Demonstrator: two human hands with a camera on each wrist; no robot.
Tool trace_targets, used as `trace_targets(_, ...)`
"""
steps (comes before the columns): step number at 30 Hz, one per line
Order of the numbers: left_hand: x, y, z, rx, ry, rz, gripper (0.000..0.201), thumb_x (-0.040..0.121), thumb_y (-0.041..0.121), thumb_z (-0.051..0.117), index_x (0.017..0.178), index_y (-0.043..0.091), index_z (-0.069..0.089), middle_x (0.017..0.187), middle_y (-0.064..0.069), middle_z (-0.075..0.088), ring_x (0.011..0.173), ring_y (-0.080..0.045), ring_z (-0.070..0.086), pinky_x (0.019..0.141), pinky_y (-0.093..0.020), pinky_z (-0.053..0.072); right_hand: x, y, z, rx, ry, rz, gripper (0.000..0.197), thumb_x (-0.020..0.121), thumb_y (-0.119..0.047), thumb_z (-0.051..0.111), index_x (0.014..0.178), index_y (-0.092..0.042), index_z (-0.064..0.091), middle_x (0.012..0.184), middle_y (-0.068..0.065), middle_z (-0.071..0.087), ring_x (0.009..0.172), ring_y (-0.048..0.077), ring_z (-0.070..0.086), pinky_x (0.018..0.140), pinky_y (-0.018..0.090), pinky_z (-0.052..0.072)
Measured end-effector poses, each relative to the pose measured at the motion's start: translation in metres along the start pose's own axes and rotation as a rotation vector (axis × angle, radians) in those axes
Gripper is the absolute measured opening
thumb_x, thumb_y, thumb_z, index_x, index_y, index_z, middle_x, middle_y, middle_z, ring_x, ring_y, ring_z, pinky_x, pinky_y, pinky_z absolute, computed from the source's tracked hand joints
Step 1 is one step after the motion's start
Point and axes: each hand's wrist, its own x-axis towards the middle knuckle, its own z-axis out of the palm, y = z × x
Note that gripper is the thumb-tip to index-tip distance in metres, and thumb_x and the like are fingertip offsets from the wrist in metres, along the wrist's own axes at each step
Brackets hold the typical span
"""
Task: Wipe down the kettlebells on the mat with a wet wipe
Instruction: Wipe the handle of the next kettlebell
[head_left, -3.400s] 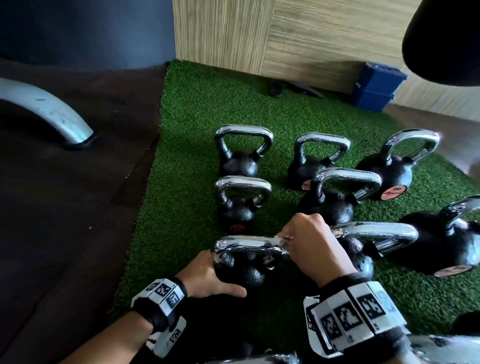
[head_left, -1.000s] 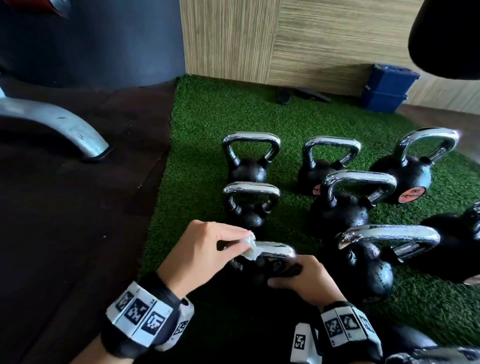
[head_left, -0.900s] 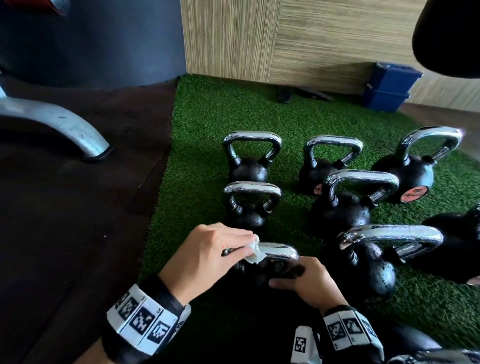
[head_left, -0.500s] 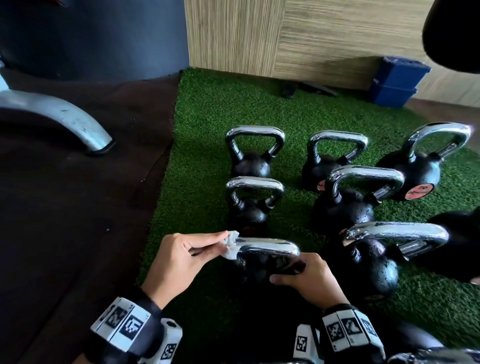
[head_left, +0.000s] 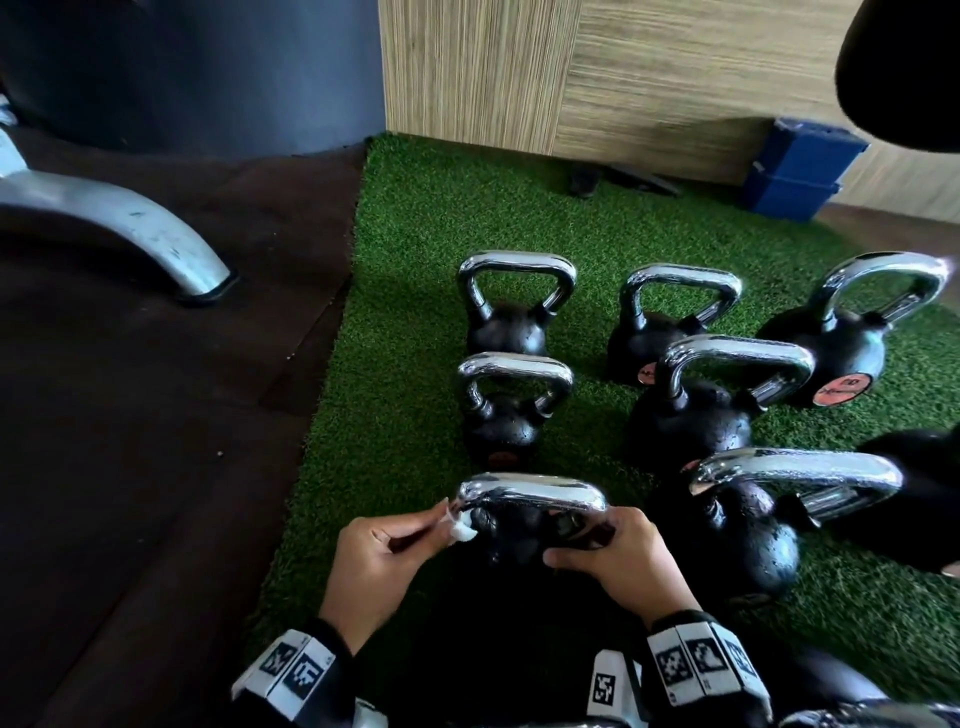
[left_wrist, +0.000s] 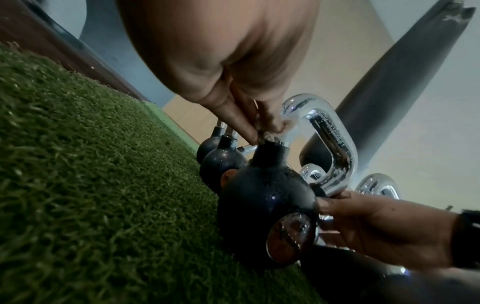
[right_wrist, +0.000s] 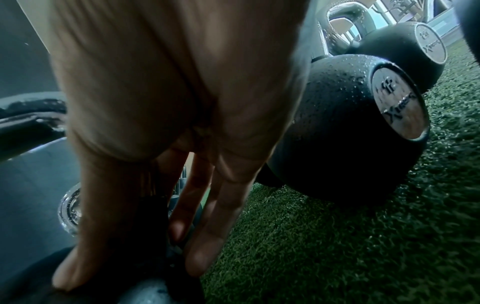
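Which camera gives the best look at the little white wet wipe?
The head view: the crumpled white wet wipe shows plainly, pinched in the left hand beside the chrome kettlebell handle. The left wrist view shows only a blurred scrap at the fingertips; the right wrist view shows none.

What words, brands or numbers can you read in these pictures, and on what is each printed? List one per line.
"X": starts a brand word on the silver disc of a kettlebell; the rest and the number above are blurred.
Second silver disc: same layout, too blurred to read.
Orange disc: markings too small to read.
Wristbands: square code patterns only, no words.
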Motion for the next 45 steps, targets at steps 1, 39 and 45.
trace_targets(1, -0.002, -0.002, 0.001, -0.003, 0.008, 0.0, 0.027, 0.073, 0.038, 0.084, 0.1, 0.037, 0.079, 0.102, 0.006, 0.078, 0.099, -0.009, 0.074, 0.086, -0.015, 0.056, -0.001, 0.0, 0.0, 0.006, -0.003, -0.004, 0.036, 0.05, -0.037, 0.097, 0.077, -0.024, 0.078, 0.07, -0.02, 0.074, 0.063, -0.007, 0.067, 0.054, 0.004, 0.044)
trace_targets(39, 0.068, 0.043, 0.047, 0.123, -0.018, 0.164, 0.029, 0.085, 0.035, 0.079, 0.111, 0.022, 0.079, 0.107, 0.015, 0.076, 0.104, -0.004, 0.072, 0.093, -0.024, 0.057, 0.029, -0.021, 0.01, 0.056, -0.344, -0.042, 0.048, 0.052, -0.061, 0.08, 0.094, -0.038, 0.078, 0.085, 0.003, 0.078, 0.07, 0.008, 0.068, 0.073, 0.037, 0.059)
trace_targets(45, 0.058, 0.061, 0.036, 0.018, -0.18, 0.079, 0.027, 0.077, 0.035, 0.086, 0.1, 0.021, 0.082, 0.097, 0.006, 0.08, 0.097, -0.012, 0.075, 0.083, -0.02, 0.057, 0.031, -0.018, 0.011, 0.094, -0.371, -0.033, 0.041, 0.053, -0.054, 0.076, 0.092, -0.04, 0.078, 0.062, -0.007, 0.071, 0.049, -0.002, 0.057, 0.052, 0.02, 0.044)
